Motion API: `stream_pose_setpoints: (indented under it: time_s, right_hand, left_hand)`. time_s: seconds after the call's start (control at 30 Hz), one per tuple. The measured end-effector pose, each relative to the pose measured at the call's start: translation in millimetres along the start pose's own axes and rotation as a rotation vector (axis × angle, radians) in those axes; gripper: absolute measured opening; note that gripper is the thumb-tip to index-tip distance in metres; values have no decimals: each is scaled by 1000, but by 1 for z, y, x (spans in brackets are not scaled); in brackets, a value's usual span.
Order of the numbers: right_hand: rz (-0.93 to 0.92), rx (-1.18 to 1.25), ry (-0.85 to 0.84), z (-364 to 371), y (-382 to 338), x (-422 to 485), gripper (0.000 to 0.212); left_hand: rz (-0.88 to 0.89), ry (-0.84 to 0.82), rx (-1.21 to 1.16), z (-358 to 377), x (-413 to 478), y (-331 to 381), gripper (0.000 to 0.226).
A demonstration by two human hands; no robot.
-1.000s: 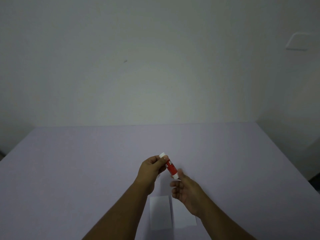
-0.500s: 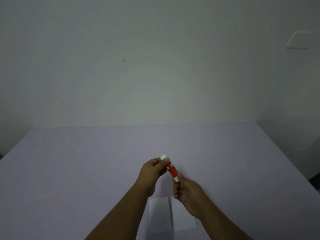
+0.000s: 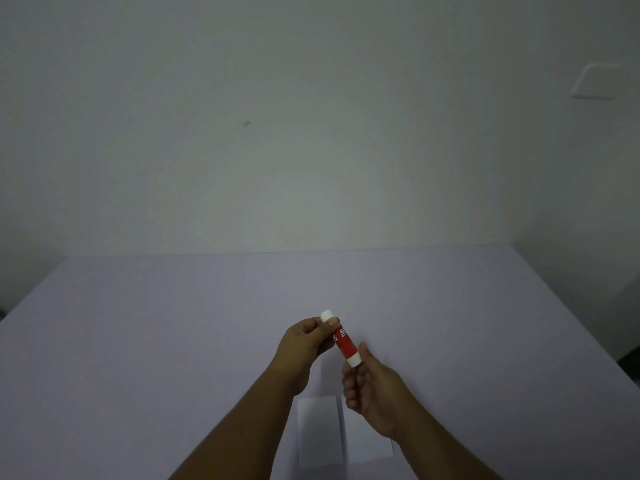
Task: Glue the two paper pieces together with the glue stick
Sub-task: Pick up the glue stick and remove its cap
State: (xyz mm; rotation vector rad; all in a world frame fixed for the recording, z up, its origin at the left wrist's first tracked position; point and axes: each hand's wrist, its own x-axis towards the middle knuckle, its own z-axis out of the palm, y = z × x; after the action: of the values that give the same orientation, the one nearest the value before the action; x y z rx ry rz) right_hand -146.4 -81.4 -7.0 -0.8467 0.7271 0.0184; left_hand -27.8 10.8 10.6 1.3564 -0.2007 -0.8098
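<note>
A red glue stick [image 3: 344, 342] with white ends is held above the table, tilted with its far end up and to the left. My left hand [image 3: 304, 344] pinches the upper white end. My right hand [image 3: 369, 386] grips the lower white end. Under my hands, two white paper pieces lie flat side by side near the table's front edge: the left piece [image 3: 320, 433] in full view, the right piece [image 3: 367, 445] partly hidden by my right wrist.
The pale lilac table [image 3: 173, 341] stretches back to a plain white wall [image 3: 311, 133]. Its right edge falls off toward a dark floor at the far right.
Both hands and the glue stick have shifted slightly; my right hand has closed more firmly on the stick's lower end. The papers have not moved.
</note>
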Motion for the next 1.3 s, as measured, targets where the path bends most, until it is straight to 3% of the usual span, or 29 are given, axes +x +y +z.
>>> stream_pose_setpoints:
  time_s: [0.17, 0.23, 0.33, 0.4, 0.53, 0.77, 1.03, 1.17, 1.3]
  right_hand:
    - [-192, -31, 70, -2, 2, 4, 37]
    - [-140, -23, 65, -2, 1, 2, 35]
    - [-38, -20, 40, -2, 1, 0, 53]
    - [-46, -25, 39, 0, 1, 0, 54]
    - [-122, -29, 72, 2, 0, 1, 37]
    - [-66, -20, 7, -1, 2, 1, 52]
    - [-193, 54, 95, 0, 7, 5, 26]
    - [-237, 39, 210, -14, 8, 7, 13]
    - [-276, -27, 243, -29, 12, 5, 7]
  left_hand:
    - [-10, 19, -2, -2, 0, -1, 31]
    - [-10, 10, 2, -1, -1, -2, 31]
    - [-10, -10, 1, 1, -1, 0, 30]
    - [-3, -1, 10, 0, -1, -1, 29]
    - [-7, 16, 11, -1, -2, -3, 26]
    - [-17, 12, 20, -1, -1, -5, 23]
    - [-61, -71, 62, -9, -3, -13, 26]
    - [-95, -64, 356, -32, -10, -29, 38]
    - [-13, -72, 1026, -65, -24, -62, 29]
